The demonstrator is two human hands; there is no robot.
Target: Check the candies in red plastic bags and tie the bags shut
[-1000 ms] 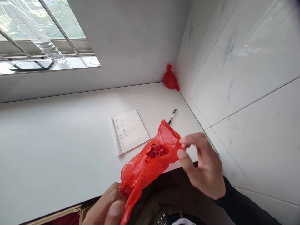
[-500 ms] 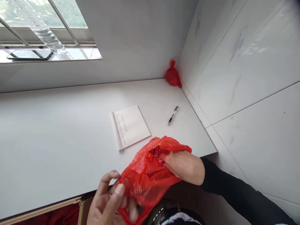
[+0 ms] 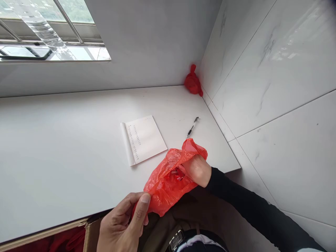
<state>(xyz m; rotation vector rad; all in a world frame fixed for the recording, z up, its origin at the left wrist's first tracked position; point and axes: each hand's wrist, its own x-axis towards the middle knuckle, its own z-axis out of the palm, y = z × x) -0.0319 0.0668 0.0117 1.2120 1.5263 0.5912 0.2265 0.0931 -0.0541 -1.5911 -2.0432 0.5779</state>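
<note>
A red plastic bag (image 3: 162,196) is held at the front edge of the white table, its mouth open toward me. My left hand (image 3: 124,220) pinches the bag's rim between thumb and fingers. Inside the mouth is my right hand (image 3: 195,169), reaching in past the wrist edge; its fingertips are hidden by the plastic. Small shiny red wrapped pieces (image 3: 178,174) lie in the bag beside those fingers. Whether the right fingers grip any of them cannot be made out.
An open notebook (image 3: 147,140) with handwriting lies on the white table (image 3: 65,147). A black-and-clear pen (image 3: 192,127) is to its right. A tied red bag (image 3: 193,84) sits in the far corner. A cardboard box (image 3: 91,234) with red contents stands below the front edge.
My left hand has closed on the bag's rim, where its fingers were spread and blurred before. The bag's mouth has narrowed, and my right hand has shifted slightly up and left.
</note>
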